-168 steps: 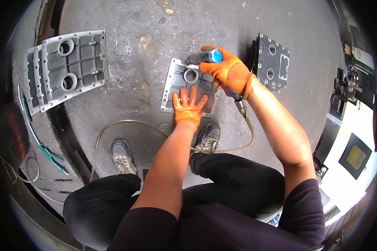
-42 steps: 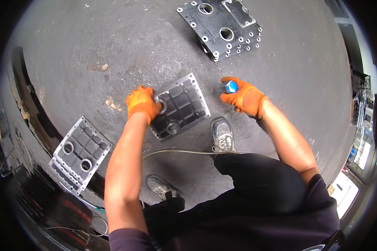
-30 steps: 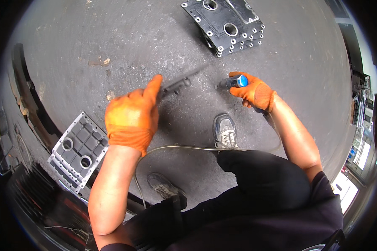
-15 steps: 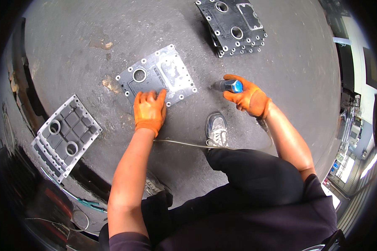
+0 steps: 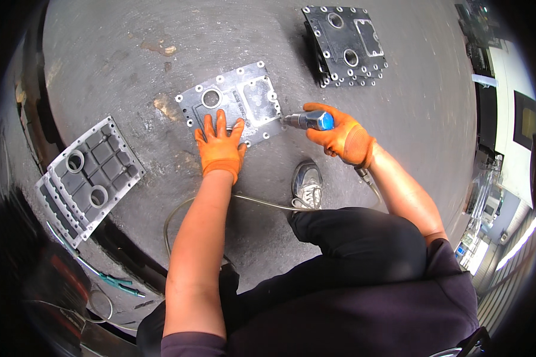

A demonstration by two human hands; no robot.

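Note:
A grey metal cover plate [image 5: 229,86] lies flat on the floor ahead of me, with a round ringed hole, an outlined panel and bolt holes along its edges. My left hand [image 5: 221,149], in an orange glove, rests on the plate's near side with fingers spread, covering part of it. In my orange-gloved right hand [image 5: 346,140] is a pistol-shaped air drill [image 5: 309,120], silver with a blue rear end. Its tip points left, at the plate's right edge; whether they touch I cannot tell. My fingers wrap its grip, and an air hose [image 5: 262,200] leads from below it.
Dark cover plates [image 5: 363,44] are stacked at the far right. Lighter ribbed plates [image 5: 104,163] lie overlapping at the left, beside a dark gap in the floor [image 5: 134,256]. A teal air blow gun [image 5: 116,282] lies near them. My shoe [image 5: 308,184] stands near the drill.
The drill has moved left, up to the plate's right edge. My left hand's fingers have spread out on the plate. The view has shifted slightly, and a hose loop shows beside my left forearm.

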